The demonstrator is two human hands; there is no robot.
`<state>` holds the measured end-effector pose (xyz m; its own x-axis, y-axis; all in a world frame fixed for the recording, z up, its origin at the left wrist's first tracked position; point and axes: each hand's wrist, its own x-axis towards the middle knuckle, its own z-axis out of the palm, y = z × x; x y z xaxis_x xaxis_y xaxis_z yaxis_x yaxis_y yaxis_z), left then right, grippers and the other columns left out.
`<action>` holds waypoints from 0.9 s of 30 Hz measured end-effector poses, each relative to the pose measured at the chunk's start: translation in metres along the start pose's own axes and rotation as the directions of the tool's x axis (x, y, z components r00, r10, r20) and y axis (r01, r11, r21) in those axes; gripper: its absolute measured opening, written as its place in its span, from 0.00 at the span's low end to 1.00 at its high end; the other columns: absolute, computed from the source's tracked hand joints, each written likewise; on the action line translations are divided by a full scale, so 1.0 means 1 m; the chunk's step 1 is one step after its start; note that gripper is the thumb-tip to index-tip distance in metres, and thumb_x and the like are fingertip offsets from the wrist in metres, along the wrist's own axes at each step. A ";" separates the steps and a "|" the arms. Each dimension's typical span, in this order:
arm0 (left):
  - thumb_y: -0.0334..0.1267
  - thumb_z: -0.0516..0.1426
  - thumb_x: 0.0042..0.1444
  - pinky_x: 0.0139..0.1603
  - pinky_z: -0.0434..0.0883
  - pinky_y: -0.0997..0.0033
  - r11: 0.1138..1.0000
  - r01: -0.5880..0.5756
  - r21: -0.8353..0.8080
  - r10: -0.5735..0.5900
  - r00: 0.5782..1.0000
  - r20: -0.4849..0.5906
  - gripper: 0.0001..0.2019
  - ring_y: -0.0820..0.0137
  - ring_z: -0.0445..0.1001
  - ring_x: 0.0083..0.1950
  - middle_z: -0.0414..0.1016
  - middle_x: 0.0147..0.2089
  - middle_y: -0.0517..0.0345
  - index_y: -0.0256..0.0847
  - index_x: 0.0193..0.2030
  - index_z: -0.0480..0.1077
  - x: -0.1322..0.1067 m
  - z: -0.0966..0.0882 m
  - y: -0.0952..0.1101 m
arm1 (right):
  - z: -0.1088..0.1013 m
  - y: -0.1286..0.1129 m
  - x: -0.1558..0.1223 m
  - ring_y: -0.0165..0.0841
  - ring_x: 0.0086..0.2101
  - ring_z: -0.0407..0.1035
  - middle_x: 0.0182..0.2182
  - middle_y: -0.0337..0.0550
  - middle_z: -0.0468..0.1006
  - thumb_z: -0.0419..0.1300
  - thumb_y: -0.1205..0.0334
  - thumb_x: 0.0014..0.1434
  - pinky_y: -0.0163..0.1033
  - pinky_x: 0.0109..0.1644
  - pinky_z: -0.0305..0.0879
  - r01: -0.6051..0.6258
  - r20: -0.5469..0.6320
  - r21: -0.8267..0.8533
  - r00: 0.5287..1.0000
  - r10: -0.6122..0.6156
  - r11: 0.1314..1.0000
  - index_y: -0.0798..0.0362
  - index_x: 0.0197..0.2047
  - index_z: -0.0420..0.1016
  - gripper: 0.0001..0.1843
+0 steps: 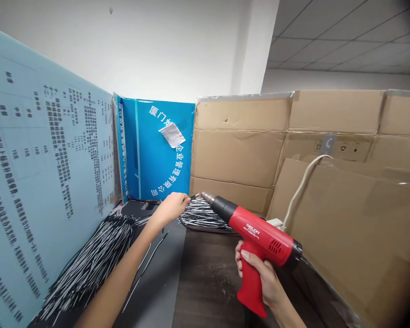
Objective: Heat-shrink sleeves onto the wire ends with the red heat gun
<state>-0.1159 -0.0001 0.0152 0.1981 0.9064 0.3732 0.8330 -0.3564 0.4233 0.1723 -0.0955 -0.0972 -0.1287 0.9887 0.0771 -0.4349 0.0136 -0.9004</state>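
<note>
My right hand is wrapped round the grip of a red and black heat gun. Its metal nozzle points left and up at the end of a thin wire. My left hand reaches forward and pinches that wire, holding its tip just in front of the nozzle. Behind the nozzle lies a heap of black and white wires on the dark table.
A large pile of black and white wires lies along the left, against blue printed boards. Cardboard sheets wall off the back and right. A white cable runs up over the cardboard from a white socket block.
</note>
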 end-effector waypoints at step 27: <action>0.41 0.47 0.67 0.33 0.55 0.68 0.956 -0.048 0.291 0.037 0.998 0.046 0.19 0.63 0.72 0.32 0.76 0.31 0.48 0.40 0.31 0.74 -0.005 0.016 0.016 | 0.000 0.001 -0.001 0.30 0.24 0.67 0.30 0.40 0.77 0.69 0.53 0.52 0.34 0.27 0.67 0.021 0.058 -0.050 0.998 -0.018 0.999 0.53 0.39 0.78 0.15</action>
<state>-0.0951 -0.0073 0.0068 0.2522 0.9023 0.3496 0.9365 -0.3185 0.1466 0.1725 -0.0969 -0.0984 -0.1722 0.9780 0.1176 -0.3926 0.0414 -0.9188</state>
